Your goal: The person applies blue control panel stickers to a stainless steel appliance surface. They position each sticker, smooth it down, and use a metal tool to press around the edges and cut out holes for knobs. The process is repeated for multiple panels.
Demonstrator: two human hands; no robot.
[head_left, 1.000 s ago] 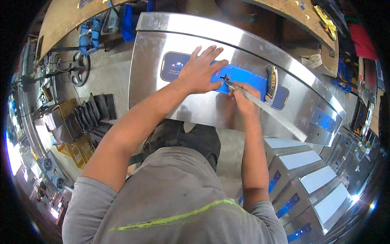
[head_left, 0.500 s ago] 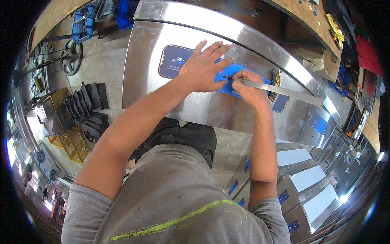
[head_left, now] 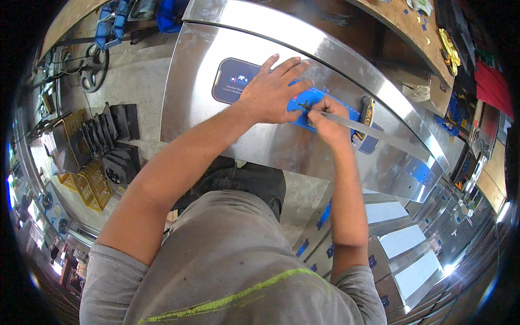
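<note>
While the left hand (head_left: 273,95) is lying flat with its grip spread, its fingers are fanning across the left part of a long blue panel (head_left: 296,102) in the head view. The right hand (head_left: 331,122) is resting just beside it, its grip pinching the near end of a long, narrow metal strip (head_left: 374,131). That end is pointing at a small, dark, irregular cutout (head_left: 304,106) in the blue panel; whether the tip is touching the edge is hidden by the fingers. The strip's far end is slanting away to the right, over the large stainless-steel casing (head_left: 238,138) on which the panel is lying. Rounded ends of a dark blue label (head_left: 228,81) are showing on either side of the panel. A yellow-and-black utility knife (head_left: 367,114) is lying across the panel's right end, near the strip. Farther right, a smaller blue patch (head_left: 418,171) is covering part of the casing. Beyond it all, a wooden counter (head_left: 398,19) is standing at the top right, while yellow plastic crates (head_left: 93,189) are sitting on the floor at the left.
</note>
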